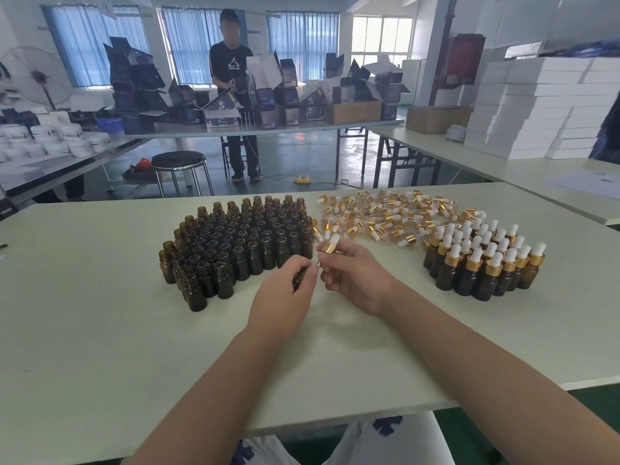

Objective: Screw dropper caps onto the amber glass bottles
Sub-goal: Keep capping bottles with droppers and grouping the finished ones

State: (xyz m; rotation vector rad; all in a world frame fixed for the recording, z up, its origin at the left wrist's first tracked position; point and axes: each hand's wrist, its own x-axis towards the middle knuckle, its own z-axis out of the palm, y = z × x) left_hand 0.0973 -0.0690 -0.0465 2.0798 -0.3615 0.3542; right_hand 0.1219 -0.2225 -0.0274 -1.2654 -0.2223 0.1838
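Head view: two bare arms reach over a pale desk (100, 313). The left hand (285, 292) has its fingers curled round one small amber bottle (299, 278), which is mostly hidden. The right hand (357, 280), just beside it at 3 o'clock, pinches a dropper cap (330, 245) with a gold ring and a white bulb. The cap is tilted, and its thin tube points down toward the left hand. I cannot tell if the tube is inside the bottle. From the hands, at 10 o'clock, a big bunch of open bottles (235, 239) stands upright. At 1 o'clock lies a heap of loose caps (379, 213). At 2 o'clock stand the capped bottles (486, 260), close together. Far off at 12 o'clock, a person (233, 95) stands behind another desk with dark boxes (134, 82) on it, and a round stool (179, 161) is on the floor.
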